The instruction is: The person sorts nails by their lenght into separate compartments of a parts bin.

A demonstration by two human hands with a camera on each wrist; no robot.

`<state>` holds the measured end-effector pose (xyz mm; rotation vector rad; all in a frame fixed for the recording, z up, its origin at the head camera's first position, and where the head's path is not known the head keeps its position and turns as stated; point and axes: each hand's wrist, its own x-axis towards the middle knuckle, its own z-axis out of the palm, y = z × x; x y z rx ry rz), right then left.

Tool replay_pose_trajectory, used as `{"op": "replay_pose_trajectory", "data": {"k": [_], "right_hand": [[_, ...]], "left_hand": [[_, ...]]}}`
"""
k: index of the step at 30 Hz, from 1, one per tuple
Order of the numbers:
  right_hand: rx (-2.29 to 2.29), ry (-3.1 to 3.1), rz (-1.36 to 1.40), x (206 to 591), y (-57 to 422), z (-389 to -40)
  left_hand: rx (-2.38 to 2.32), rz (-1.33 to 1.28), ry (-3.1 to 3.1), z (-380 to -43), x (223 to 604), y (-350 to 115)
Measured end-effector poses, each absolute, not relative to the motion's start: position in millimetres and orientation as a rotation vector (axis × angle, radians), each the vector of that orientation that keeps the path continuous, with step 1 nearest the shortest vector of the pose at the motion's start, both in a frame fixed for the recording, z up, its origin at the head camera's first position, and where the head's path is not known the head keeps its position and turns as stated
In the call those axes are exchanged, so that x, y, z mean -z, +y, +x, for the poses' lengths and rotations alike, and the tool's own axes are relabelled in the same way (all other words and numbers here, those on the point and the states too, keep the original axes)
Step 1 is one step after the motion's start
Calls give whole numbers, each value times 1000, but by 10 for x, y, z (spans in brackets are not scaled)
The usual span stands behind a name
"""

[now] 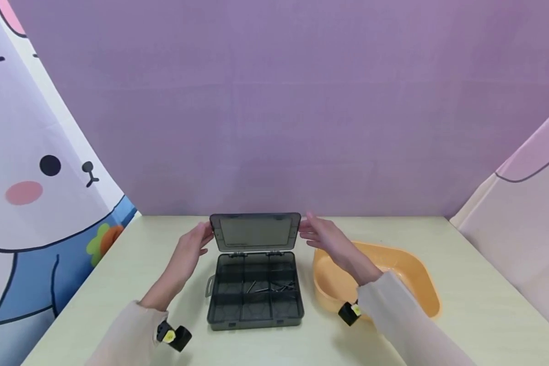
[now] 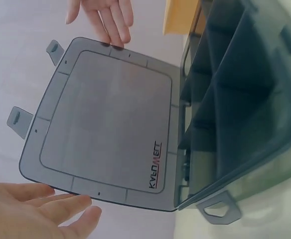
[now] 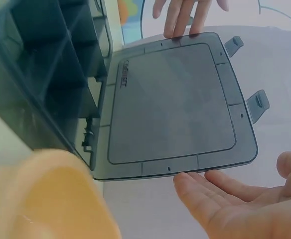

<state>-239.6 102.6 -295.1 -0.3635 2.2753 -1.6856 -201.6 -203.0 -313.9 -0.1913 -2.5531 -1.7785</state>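
A dark see-through compartment box (image 1: 256, 322) stands on the table with its hinged lid (image 1: 256, 232) raised. Several thin metal pieces (image 1: 281, 287) lie in its middle and right compartments. My left hand (image 1: 189, 254) is at the lid's left edge, its fairly straight fingers touching the rim. At the opposite edge, my right hand (image 1: 329, 241) has its fingertips against the lid, fingers extended and thumb apart. Two latches (image 2: 20, 122) stick out from the lid's free edge in the left wrist view. A small loop handle (image 1: 209, 286) projects from the box's left side.
An orange-yellow plastic basin (image 1: 423, 284) sits right of the box, partly under my right forearm. Behind the pale table (image 1: 164, 229) hangs a purple cloth (image 1: 274, 112). A cartoon-printed cloth (image 1: 50, 218) borders the left side.
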Motion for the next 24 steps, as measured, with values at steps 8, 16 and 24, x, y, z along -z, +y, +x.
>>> {"op": "replay_pose_trajectory", "data": {"k": [8,16,24], "right_hand": [[1689,2317,-310,3041,1099,-2071],[1663,2427,-309,3227,1097,-1785],[1472,2602,-267,3396,1044,-1646]], "left_hand": [[1709,-203,-2588,-1701,3217,-1978],[1712,-181,-2610,-1452,3342,-1926],[1684,-145,-2683,-1427,3491,-1904]]}}
